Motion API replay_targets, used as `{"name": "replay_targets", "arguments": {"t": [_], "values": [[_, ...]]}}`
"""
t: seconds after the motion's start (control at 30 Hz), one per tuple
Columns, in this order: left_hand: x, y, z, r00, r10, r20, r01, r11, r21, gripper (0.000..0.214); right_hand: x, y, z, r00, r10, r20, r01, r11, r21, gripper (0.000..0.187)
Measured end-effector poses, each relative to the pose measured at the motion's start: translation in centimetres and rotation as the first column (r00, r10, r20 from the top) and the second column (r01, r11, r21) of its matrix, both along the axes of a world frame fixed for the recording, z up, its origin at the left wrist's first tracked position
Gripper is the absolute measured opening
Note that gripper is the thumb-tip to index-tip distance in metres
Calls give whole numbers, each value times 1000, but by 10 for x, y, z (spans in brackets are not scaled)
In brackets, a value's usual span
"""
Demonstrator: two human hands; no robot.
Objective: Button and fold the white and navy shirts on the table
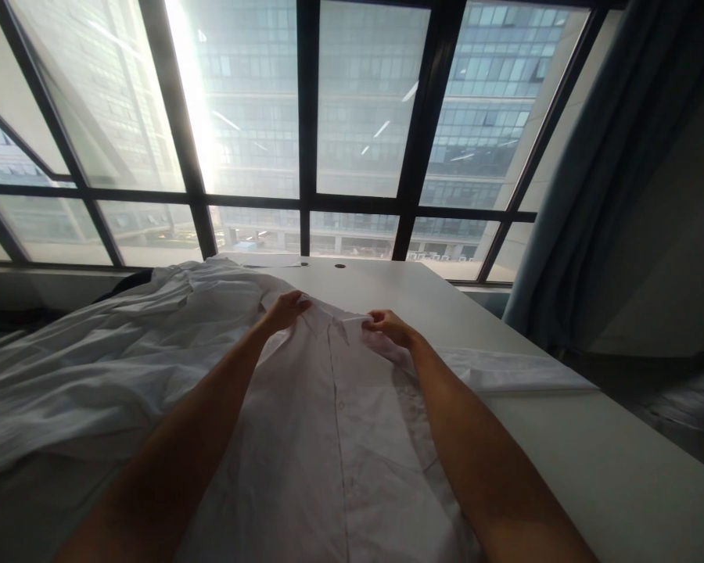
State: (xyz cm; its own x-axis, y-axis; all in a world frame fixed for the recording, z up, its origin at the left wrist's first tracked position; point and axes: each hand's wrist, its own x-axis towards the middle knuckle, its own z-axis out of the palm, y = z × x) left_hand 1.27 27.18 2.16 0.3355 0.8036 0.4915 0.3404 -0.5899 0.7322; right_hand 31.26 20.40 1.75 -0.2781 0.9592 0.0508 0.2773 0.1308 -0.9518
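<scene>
White shirt (305, 438), likely light, soft and easily creased, is best held at its top edge beside the collar (341, 330), where left hand (286, 310) and right hand (390, 325) pinch it

On the left, heaped white cloth (164, 336) is blocking low passage. A white shirt (299, 446) is filling the near middle. Bare tabletop (598, 461) is leaving room near right and far centre, a flat white strip (522, 371) lying between. Windows (364, 102) are bounding the far side.

Daylight fills black-framed windows (359, 102) beside a blue-grey curtain (569, 188).
</scene>
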Motion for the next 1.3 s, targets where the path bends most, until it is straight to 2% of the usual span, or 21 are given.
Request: {"name": "replay_targets", "arguments": {"t": [0.13,0.23,0.37,0.5,0.63,0.77,0.87,0.97,1.03,1.1,1.17,1.23,1.3], "values": [[-3,-3,5,981,103,-163,-94,994,62,34,-2,6,0,993,-113,-17,114,986,124,47],[-2,-9,10,957,191,-220,-172,980,105,35,-3,10,-1,975,-220,16,211,954,214,48],[0,-14,13,933,284,-222,-260,957,131,37,-1,13,-3,967,-251,-36,253,947,197,43],[-1,-12,10,941,244,-235,-226,969,100,38,3,19,-8,953,-219,-207,245,963,110,36],[-2,-8,6,949,223,-224,-203,973,109,41,4,27,-11,906,-204,-372,263,958,115,36],[-6,-7,6,943,216,-253,-192,974,120,44,6,34,-13,868,-247,-430,328,936,125,39],[-13,-6,9,919,116,-377,-111,993,35,44,9,38,-18,856,-304,-418,402,900,169,37],[-19,-4,12,877,41,-479,-64,997,-33,38,12,40,-25,898,-325,-298,387,904,180,31],[-19,-4,14,879,104,-465,-113,994,8,33,10,39,-29,927,-350,-131,369,913,172,26],[-16,-6,14,876,204,-437,-196,979,65,28,4,38,-29,912,-403,70,378,896,233,19],[-11,-9,14,848,289,-444,-275,957,96,26,-5,37,-27,842,-483,241,380,848,370,14],[-4,-14,13,796,363,-485,-361,927,100,25,-14,36,-23,743,-551,380,359,807,469,19],[5,-21,13,728,434,-531,-437,890,129,25,-22,34,-18,644,-569,511,335,810,480,28]]}}
